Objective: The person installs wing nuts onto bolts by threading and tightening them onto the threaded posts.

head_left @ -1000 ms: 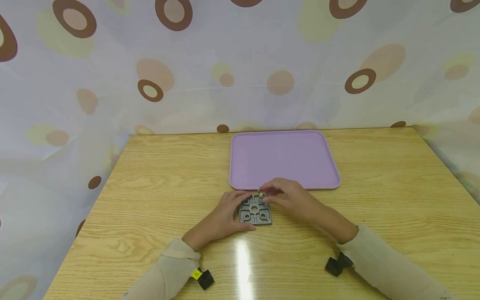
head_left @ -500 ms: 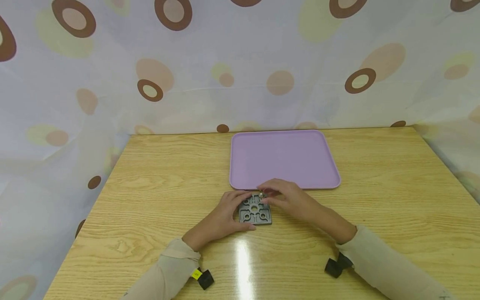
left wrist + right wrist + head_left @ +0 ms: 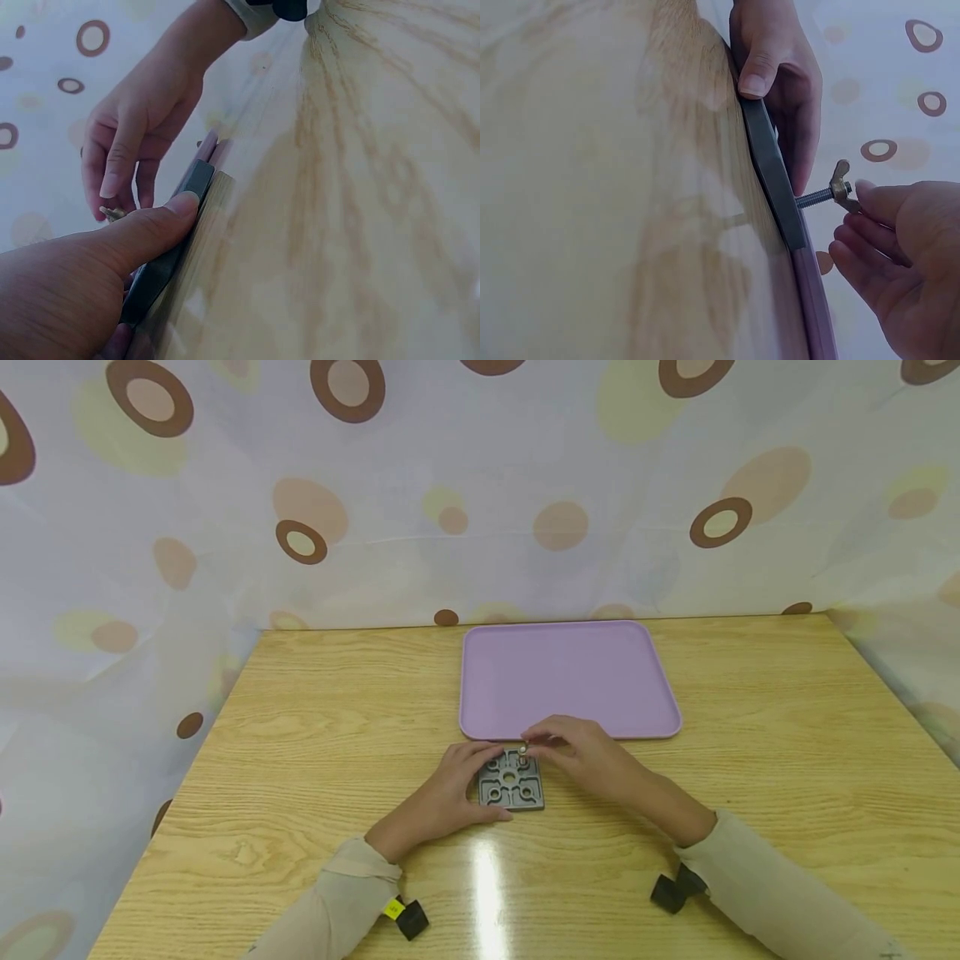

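Observation:
A square grey metal plate (image 3: 510,800) with several ringed holes lies on the wooden table. My left hand (image 3: 444,789) grips it from the left, thumb at the near edge and fingers at the far edge. From the plate's far right corner a threaded bolt (image 3: 814,198) stands up. Near its top sits a brass wing nut (image 3: 839,186). My right hand (image 3: 581,753) pinches one wing, with the thumb (image 3: 877,201) on it and the fingers curled below. Bare thread shows between nut and plate in the right wrist view.
A purple tray (image 3: 566,677) lies just beyond the plate, its near rim close to the plate's far edge. A patterned cloth (image 3: 495,485) hangs behind the wooden table (image 3: 337,718) and at its sides.
My right fingertips have shifted slightly left and then back right around the wing nut, whose wings show at a different angle. My left hand and the plate have stayed in place.

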`<state>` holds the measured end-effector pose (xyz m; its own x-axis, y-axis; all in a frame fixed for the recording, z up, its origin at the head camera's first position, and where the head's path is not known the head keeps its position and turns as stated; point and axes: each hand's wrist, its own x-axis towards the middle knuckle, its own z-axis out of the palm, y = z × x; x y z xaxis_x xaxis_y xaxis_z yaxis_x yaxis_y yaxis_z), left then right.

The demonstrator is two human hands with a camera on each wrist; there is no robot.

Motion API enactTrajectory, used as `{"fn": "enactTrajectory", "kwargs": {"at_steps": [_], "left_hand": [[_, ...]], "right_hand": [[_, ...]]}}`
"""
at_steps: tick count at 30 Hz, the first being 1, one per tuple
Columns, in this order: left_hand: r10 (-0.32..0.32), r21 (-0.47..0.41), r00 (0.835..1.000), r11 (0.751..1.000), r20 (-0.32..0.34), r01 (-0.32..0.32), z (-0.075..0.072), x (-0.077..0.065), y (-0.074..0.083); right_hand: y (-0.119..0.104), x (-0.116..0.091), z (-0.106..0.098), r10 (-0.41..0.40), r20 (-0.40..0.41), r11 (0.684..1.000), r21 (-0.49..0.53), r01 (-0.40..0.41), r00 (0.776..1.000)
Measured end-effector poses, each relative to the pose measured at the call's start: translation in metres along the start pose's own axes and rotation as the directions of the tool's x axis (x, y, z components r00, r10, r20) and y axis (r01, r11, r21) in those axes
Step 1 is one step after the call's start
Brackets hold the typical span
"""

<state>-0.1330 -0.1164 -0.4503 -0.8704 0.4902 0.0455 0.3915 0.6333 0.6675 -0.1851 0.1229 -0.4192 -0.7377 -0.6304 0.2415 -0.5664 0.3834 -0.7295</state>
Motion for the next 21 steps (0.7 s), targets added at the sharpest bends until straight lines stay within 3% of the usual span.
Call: {"fn": "enactTrajectory", "kwargs": {"at_steps": [10, 21], "left_hand": [[-0.004, -0.001, 1.000, 1.000, -0.002, 0.004, 0.0010, 0.0001, -0.0012], [-0.007, -0.001, 1.000, 1.000, -0.001, 0.007, 0.0013, 0.0006, -0.0016]], "right_hand": [[0.0000, -0.0015, -0.0030, -0.023, -0.019, 1.000, -0.014, 0.022, 1.000], [0.0016, -0.0018, -0.0053, -0.008, 0.015, 1.000, 0.018, 0.007, 1.000]]}}
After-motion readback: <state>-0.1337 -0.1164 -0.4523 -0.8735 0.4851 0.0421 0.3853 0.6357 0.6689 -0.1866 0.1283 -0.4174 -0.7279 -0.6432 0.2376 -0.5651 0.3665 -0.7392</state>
